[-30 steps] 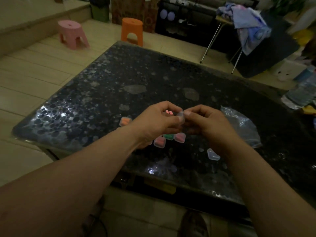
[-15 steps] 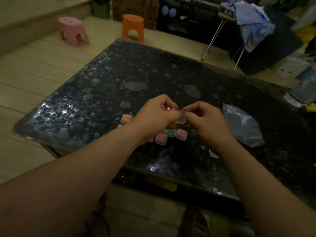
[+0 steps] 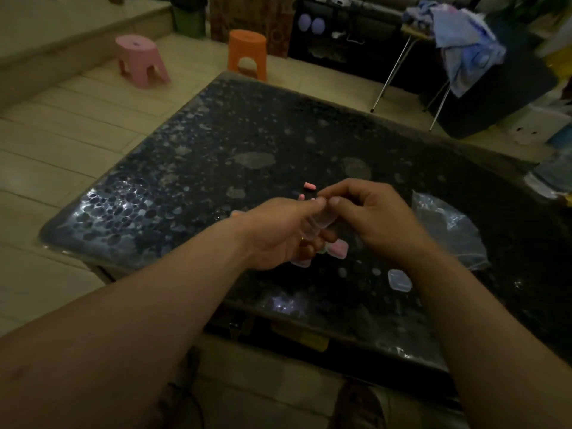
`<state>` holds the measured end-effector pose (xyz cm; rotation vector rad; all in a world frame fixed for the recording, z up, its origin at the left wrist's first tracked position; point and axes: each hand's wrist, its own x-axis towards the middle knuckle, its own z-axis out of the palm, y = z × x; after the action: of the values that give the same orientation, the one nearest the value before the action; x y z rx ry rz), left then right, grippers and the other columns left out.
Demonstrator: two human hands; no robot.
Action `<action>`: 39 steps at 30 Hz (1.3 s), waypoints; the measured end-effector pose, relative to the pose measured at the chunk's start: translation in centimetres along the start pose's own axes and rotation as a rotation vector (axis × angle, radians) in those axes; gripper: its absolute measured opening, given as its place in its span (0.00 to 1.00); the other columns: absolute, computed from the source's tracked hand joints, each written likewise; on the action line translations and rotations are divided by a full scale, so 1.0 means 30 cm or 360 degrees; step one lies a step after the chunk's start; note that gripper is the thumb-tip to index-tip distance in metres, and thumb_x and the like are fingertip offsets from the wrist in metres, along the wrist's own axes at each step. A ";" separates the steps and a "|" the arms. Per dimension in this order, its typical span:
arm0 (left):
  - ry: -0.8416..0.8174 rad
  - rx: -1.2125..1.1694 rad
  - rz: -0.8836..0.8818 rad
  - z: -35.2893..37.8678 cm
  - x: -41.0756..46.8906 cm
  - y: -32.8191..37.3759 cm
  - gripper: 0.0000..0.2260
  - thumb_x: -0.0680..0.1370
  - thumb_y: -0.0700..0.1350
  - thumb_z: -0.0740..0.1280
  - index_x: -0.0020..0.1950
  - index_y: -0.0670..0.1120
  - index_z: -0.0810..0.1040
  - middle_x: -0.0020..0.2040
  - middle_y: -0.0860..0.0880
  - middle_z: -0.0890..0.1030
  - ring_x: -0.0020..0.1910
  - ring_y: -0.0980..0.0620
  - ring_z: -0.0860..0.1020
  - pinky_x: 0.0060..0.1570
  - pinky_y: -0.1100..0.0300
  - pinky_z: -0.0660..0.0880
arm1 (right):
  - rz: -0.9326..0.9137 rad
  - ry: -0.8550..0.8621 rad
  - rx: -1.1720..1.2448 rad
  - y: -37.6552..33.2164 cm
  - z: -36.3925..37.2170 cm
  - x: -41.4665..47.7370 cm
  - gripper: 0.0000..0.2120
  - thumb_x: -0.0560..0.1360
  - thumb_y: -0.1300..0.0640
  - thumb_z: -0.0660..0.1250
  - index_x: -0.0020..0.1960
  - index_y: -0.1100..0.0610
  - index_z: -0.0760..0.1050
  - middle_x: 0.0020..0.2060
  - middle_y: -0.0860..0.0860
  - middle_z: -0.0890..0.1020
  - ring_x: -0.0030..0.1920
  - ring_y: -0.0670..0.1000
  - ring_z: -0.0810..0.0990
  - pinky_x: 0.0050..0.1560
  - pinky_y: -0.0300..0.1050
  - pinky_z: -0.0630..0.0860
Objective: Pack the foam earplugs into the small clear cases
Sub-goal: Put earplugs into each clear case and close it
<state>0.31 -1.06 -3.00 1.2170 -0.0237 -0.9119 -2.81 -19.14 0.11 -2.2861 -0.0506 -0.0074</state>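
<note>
**Case in both hands, plugs waiting on the table**

Closest to the person, just beside the right wrist, an empty case [image 3: 399, 280] lies flat on the table [image 3: 154, 212]. Under the hands sit full cases [image 3: 339, 248] with pink inside.

The left hand [image 3: 278, 235] curls its fingers round a clear case [image 3: 322, 219]. The right hand [image 3: 374, 218] pinches its top end with thumb and finger. The case seems to run from the left palm up to the right fingertips, but it is blurry.

A second ago the hands hid most of the pink earplugs [image 3: 310, 186]. Now the hands sit closer to the person, and two plugs show just past the fingertips. The far one lies on its side, long way left to right. The held case looks empty, so I think the plugs still need to go in.
</note>
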 end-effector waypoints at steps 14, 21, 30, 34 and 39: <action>0.0573 -0.0459 0.0197 -0.112 0.026 0.046 0.11 0.84 0.53 0.61 0.49 0.49 0.77 0.31 0.50 0.74 0.28 0.53 0.68 0.27 0.62 0.62 | 0.0425 0.0219 -0.0588 0.134 0.139 0.181 0.18 0.82 0.59 0.71 0.71 0.49 0.78 0.66 0.50 0.83 0.61 0.50 0.82 0.61 0.49 0.80; 0.0447 -0.0404 0.0168 -0.086 0.018 0.043 0.10 0.84 0.53 0.60 0.49 0.49 0.76 0.31 0.51 0.76 0.32 0.54 0.66 0.35 0.60 0.59 | 0.0408 0.0116 -0.0867 0.168 0.167 0.215 0.21 0.83 0.53 0.71 0.75 0.46 0.76 0.66 0.53 0.77 0.61 0.53 0.80 0.56 0.48 0.76; 0.0390 -0.0340 0.0133 -0.073 0.035 0.019 0.12 0.83 0.53 0.61 0.45 0.48 0.78 0.34 0.50 0.74 0.33 0.53 0.67 0.35 0.59 0.60 | 0.0439 0.0414 -0.0570 0.152 0.136 0.189 0.08 0.83 0.52 0.71 0.61 0.50 0.79 0.55 0.49 0.83 0.51 0.48 0.81 0.53 0.50 0.81; 0.0462 -0.0336 0.0166 -0.064 0.067 0.010 0.12 0.83 0.53 0.62 0.51 0.47 0.80 0.37 0.49 0.76 0.33 0.52 0.70 0.35 0.58 0.64 | 0.0069 0.0444 -0.0254 0.009 0.073 0.128 0.05 0.81 0.53 0.74 0.55 0.48 0.78 0.47 0.44 0.81 0.47 0.43 0.81 0.50 0.41 0.80; 0.0450 -0.0361 0.0208 -0.043 0.080 0.003 0.12 0.83 0.52 0.58 0.51 0.49 0.79 0.43 0.47 0.80 0.40 0.50 0.75 0.40 0.53 0.70 | -0.0228 0.0072 -0.0458 -0.118 0.072 0.066 0.05 0.80 0.54 0.74 0.53 0.45 0.80 0.49 0.42 0.81 0.49 0.41 0.81 0.49 0.40 0.80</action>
<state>2.56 -1.50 -4.50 1.1080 0.2186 -0.6050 -1.01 -15.12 1.41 -2.5640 -0.2014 -0.1498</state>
